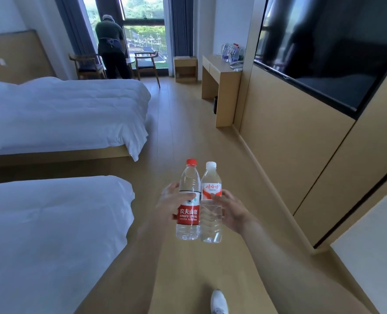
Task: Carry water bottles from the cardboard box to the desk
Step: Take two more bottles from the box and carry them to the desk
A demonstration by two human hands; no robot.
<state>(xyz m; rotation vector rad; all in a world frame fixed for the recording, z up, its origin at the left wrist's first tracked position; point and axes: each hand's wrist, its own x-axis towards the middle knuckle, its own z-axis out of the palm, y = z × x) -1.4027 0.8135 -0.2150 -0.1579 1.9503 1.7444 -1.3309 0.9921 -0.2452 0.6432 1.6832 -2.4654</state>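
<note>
My white shoe [219, 301] is nearest, at the bottom edge on the wood floor [188, 123]. Both my forearms reach forward over the floor.

Left to right: near bed [52, 234] with white duvet on the left, a second bed [63, 112] farther back. My left hand [168, 206] grips the red-cap bottle [188, 200], thumb across the front above the red label, fingers curled round the back and mostly hidden. Bottle upright, held in the air above the floor. Touching it on the right is the white-cap bottle [211, 205], also upright, a little shorter, red and white label. My right hand [230, 211] holds it, thumb on the front at the label's lower edge, fingers wrapped behind and out of sight. The two bottles are pressed side by side between my hands.

Far left, a person [111, 46] in dark clothes stands at the window [145, 26] with their back to me, between two wooden chairs [147, 64]. Right of the chairs, a small bedside cabinet [185, 69], then the desk [221, 85] against the right wall, well apart from the bottles I carry. Some clear items [231, 53] stand on the desk's far end, too small to tell what they are. Near right, a dark TV screen [324, 51] is set in the wood wall panel.
</note>
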